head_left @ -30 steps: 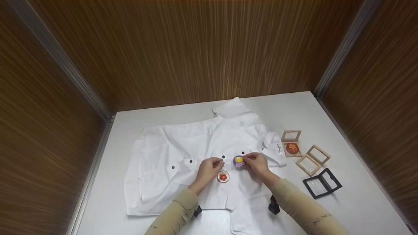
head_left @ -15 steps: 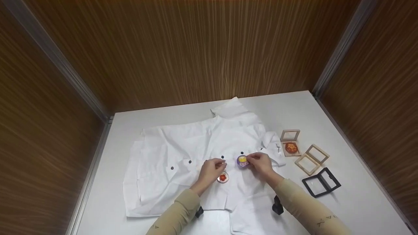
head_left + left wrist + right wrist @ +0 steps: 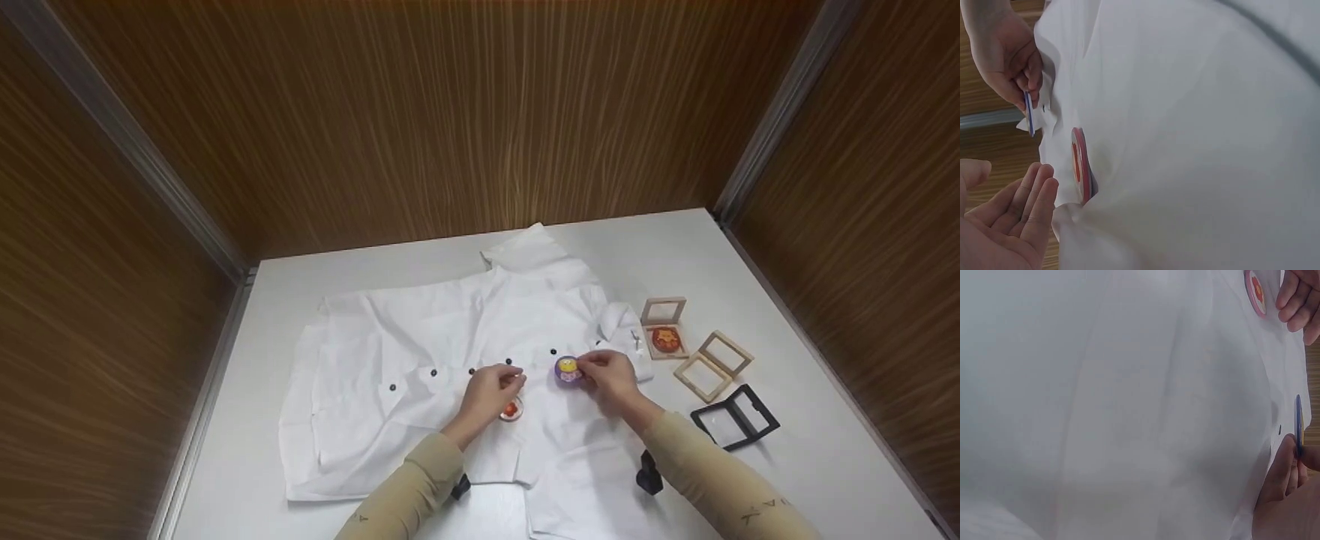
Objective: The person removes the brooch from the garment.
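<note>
So, my right hand [image 3: 611,376] has a purple badge [image 3: 568,369] pinched by its edge over the white shirt [image 3: 420,330], near a black button [image 3: 553,351]. My left hand [image 3: 487,391] holds nothing, fingers relaxed, just beside the red-flower badge [image 3: 511,410] on the shirt.

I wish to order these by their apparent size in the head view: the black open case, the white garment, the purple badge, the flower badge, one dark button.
1. White garment
2. Black open case
3. Purple badge and flower badge: similar; left hand partly hides the second, so unranked
4. Dark button
</note>
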Motion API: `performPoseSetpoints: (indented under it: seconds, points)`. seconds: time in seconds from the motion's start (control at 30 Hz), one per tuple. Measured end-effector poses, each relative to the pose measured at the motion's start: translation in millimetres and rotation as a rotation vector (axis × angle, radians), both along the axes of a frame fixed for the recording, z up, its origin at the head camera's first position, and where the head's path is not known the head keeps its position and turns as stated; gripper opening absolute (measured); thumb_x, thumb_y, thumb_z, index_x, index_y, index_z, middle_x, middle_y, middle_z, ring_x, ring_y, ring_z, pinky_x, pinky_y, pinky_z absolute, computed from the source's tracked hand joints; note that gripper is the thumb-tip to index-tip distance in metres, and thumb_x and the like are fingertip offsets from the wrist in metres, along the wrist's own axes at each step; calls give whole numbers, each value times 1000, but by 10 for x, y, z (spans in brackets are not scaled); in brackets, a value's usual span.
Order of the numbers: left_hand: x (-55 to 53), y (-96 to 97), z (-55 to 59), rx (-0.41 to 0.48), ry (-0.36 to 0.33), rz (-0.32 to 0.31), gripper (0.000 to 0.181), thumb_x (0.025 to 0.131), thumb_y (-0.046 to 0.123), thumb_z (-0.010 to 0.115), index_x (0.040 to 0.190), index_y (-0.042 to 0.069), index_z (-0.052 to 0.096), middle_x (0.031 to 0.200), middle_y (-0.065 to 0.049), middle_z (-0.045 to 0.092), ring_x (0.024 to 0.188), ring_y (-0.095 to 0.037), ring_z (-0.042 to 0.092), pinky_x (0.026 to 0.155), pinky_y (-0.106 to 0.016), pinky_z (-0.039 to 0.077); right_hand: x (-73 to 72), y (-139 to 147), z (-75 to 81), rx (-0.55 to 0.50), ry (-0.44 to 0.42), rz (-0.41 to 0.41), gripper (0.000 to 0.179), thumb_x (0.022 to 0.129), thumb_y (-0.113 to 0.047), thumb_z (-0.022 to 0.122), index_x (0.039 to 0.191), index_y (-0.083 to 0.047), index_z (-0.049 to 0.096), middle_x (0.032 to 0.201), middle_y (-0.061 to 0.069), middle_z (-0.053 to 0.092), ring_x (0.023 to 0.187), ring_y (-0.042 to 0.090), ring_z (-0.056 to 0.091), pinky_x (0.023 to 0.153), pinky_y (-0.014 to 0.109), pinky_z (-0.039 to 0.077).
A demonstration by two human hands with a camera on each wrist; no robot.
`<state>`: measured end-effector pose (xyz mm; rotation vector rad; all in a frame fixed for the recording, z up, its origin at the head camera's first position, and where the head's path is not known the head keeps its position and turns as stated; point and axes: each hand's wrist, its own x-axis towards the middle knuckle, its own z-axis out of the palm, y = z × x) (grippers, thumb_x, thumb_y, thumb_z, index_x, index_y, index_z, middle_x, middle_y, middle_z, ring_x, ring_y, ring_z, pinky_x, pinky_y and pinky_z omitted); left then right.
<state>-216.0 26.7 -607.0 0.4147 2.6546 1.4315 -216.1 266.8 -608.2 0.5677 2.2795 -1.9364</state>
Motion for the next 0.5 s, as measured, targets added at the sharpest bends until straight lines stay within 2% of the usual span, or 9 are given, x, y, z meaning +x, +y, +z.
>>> performPoseSetpoints:
  seconds: [0.2, 0.33, 0.5]
  points:
    - [-1, 27, 3, -4, -8, -18, 24, 100, 16, 73, 114, -2, 79, 95, -11, 80, 86, -16, 72, 77, -25, 60, 23, 71, -8, 39, -32, 1, 18, 100, -2, 70, 111, 12, 70, 87, 7, 75, 75, 10, 67, 66, 21, 60]
    - [4, 46, 4, -2, -4, -32, 23, 100, 15, 73, 114, -2, 79, 94, -11, 80, 83, -13, 71, 77, -23, 59, 32, 123, 0, 80, -20, 11, 20, 100, -4, 69, 113, 12, 70, 87, 6, 76, 73, 8, 68, 65, 19, 59]
    - [21, 59, 1, 9, -35, -37, 24, 101, 15, 72, 117, -2, 78, 94, -10, 79, 76, -5, 66, 72, -20, 58, 56, 178, 18, 135, 10, 4, 23, 98, -4, 71, 111, 14, 71, 83, 2, 77, 70, 3, 65, 63, 15, 55]
